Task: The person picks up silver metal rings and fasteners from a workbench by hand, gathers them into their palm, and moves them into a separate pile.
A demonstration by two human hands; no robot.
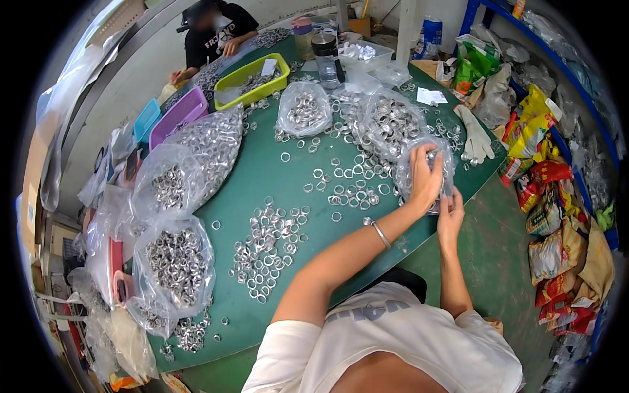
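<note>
At the left stand one blue bin [147, 120] and one purple bin [175, 123]; below them lie at least three clear bags of metal rings [175, 265]. Then come one lime-green bin [263, 90], one loose cluster of rings [267, 245] too many to count, and two more ring-filled bags [305, 111]. Near the table's right edge, one smaller plastic bag [405, 178] lies under the left hand [426, 175], fingers curled at a ring, its grip unclear; the right hand [450, 216] pinches the bag's edge. Beyond lies one white glove [474, 136].
</note>
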